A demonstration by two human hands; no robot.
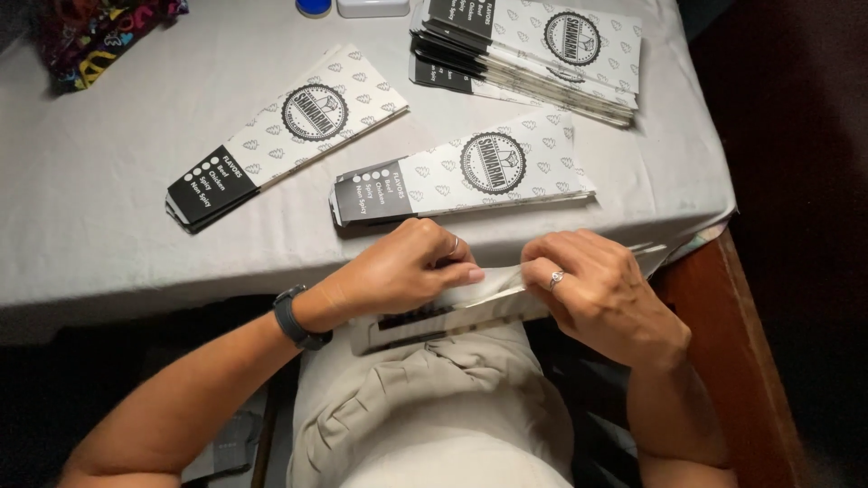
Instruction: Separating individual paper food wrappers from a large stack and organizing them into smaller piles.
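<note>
Both hands hold one flat white paper sleeve with a black end (425, 323) over my lap, just below the table edge. My left hand (402, 269), with a ring and a dark wrist band, pinches its upper edge near the middle. My right hand (601, 294), also ringed, grips the sleeve's right part, fingers curled over it. Much of the sleeve is hidden under the hands.
On the grey tablecloth (99, 181) lie a small pile of the same printed sleeves (461, 172) right in front, another pile (285, 136) to the left, and a taller stack (533, 54) at the back right. A colourful pouch (95, 36) sits far left. A wooden edge (732, 334) runs on the right.
</note>
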